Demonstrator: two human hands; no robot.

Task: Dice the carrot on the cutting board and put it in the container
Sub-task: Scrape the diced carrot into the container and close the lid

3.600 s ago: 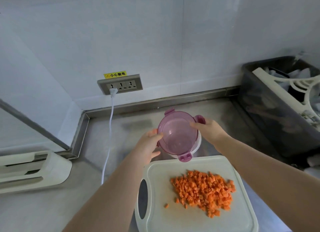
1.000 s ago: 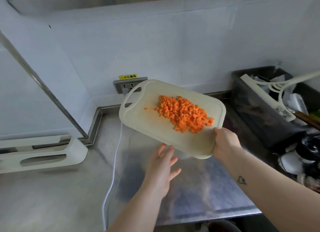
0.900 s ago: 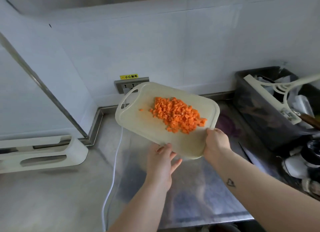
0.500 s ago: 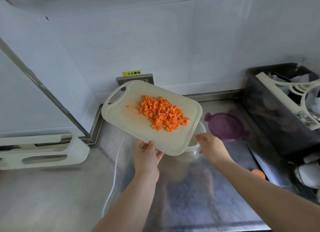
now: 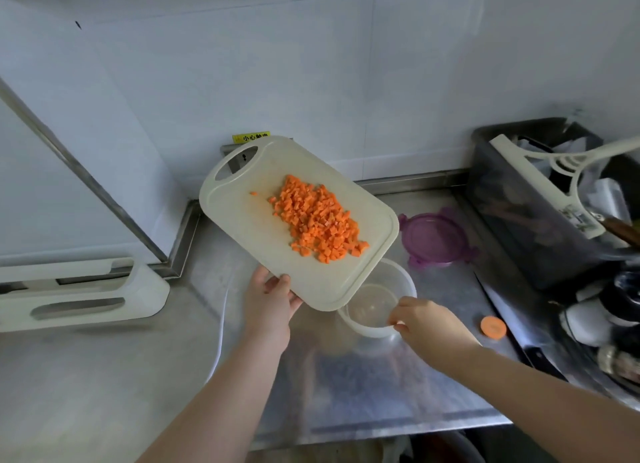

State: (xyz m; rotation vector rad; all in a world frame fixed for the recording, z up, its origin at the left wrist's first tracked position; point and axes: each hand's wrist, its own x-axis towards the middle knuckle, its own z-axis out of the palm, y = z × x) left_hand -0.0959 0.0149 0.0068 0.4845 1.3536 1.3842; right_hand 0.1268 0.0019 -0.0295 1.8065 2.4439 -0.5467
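Two hands: the left hand gripped the near edge of the cutting board, thumb on top and fingers curled beneath. The right hand steadied the container, fingertips bent together onto its near rim in what looked like a pinch.
Diced carrot: the diced carrot was heaped in one orange pile on the raised board, toward its lower end. One stray cube lay apart, nearer the handle hole.
Board: held off the counter and tilted, its lower corner overhanging the container's mouth.
Container: clear, upright on the counter, with nothing visible inside.
Lid: the purple lid was off, lying flat just beyond the container.
Done: the dicing looked finished, the lid was removed and the board had been brought over the container.
Left: every cube had yet to go in; a steeper tilt or a sweep by hand seemed needed.
Leftover: a round carrot end lay to the right, well apart from the pile.
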